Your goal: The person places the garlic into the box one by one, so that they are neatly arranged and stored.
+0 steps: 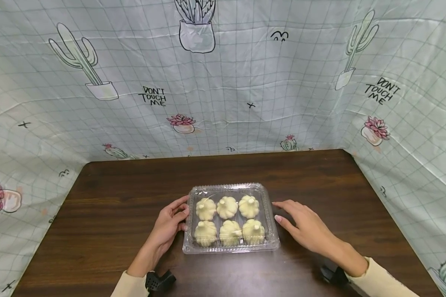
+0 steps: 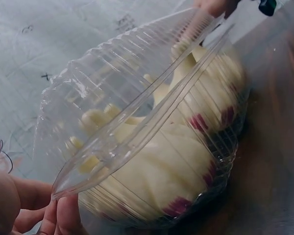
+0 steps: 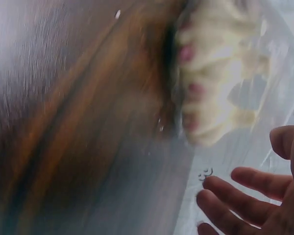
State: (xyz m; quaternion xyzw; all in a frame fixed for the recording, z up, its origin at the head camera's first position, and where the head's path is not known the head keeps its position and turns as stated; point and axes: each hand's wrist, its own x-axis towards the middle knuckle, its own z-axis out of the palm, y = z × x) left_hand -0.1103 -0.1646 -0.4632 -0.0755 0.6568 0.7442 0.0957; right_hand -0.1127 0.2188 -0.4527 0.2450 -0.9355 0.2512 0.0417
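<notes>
A clear plastic clamshell container [image 1: 269, 231] sits on the table in front of me, with its ribbed lid lying over the base. Inside are several cream garlic bulbs [image 1: 227, 207] in two rows; purple marks show low on the bulbs [image 2: 157, 171] in the left wrist view. At the container's left side, my left hand [image 1: 169, 222] pinches the rim between thumb and fingers. My right hand [image 1: 306, 225] is just off the right side, fingers spread and holding nothing. In the right wrist view its fingers [image 3: 245, 200] stand apart from the container.
The dark wooden table [image 1: 134, 181] extends on both sides of the container. A pale grid-patterned cloth [image 1: 226, 82] with cactus drawings hangs behind it and along both sides. Black wrist devices [image 1: 160, 281] sit on both wrists.
</notes>
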